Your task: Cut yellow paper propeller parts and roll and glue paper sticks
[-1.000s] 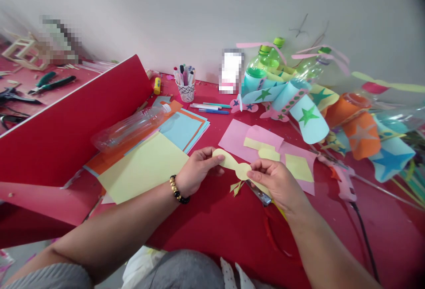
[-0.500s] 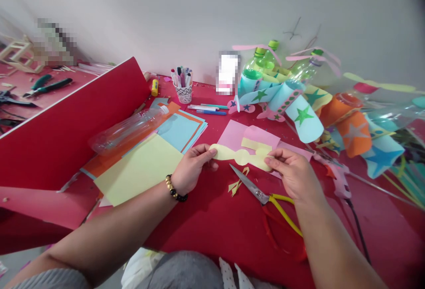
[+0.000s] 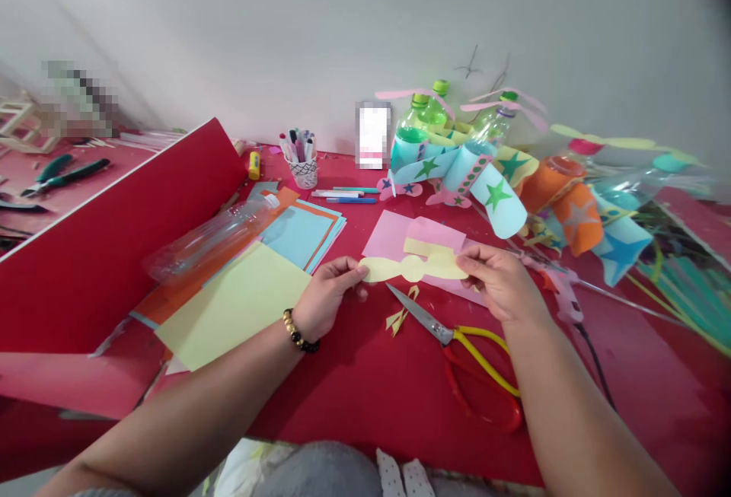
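Note:
Between my two hands a pale yellow paper propeller (image 3: 413, 269) is stretched out, two rounded blades joined by a round middle. My left hand (image 3: 331, 291) pinches the tip of its left blade between thumb and fingers. The right blade's end is pinched by my right hand (image 3: 494, 280). Just below the propeller lie scissors (image 3: 439, 329) with one yellow and one red handle, blades pointing up and left. Thin yellow paper scraps (image 3: 403, 313) rest beside the blade tip. Pink paper (image 3: 388, 232) and a yellow offcut (image 3: 419, 247) lie behind the propeller.
Left of my hands, coloured sheets (image 3: 240, 307) lie under a clear plastic bottle (image 3: 211, 238), beside a red partition (image 3: 126, 246). A pen cup (image 3: 302, 171) and a phone (image 3: 373, 135) stand at the back. Decorated bottle planes (image 3: 477, 170) and a pink glue gun (image 3: 565, 295) occupy the right.
The propeller's right blade, partly curled before, now lies straighter between my hands. My view has shifted slightly to the right. Both hands keep their pinch.

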Demonstrator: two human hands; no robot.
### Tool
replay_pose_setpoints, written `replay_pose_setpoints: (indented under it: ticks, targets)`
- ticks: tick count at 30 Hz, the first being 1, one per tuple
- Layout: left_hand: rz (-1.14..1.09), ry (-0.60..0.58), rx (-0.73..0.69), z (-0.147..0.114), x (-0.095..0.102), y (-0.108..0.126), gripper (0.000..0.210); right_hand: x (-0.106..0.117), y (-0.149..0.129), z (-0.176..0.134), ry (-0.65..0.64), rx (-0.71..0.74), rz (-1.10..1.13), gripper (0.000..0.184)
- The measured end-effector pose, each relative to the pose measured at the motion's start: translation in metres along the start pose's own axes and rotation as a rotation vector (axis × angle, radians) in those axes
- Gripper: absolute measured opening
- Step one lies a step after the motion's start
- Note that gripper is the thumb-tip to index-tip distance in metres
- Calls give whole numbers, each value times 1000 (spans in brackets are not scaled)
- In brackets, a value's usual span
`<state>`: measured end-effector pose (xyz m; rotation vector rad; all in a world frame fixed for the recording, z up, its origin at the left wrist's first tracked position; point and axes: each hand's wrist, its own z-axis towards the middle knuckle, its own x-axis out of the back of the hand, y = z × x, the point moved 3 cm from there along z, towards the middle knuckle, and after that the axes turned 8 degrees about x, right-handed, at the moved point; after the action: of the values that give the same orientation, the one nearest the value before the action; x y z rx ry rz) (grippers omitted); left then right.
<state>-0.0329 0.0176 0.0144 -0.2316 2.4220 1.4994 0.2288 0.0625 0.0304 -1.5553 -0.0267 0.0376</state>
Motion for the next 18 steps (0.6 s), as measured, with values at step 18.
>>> replay_pose_setpoints:
  ticks: [18]
  targets:
    - [-49,-14,22,0,1,-2,21,55,1,13,320,84,30,24]
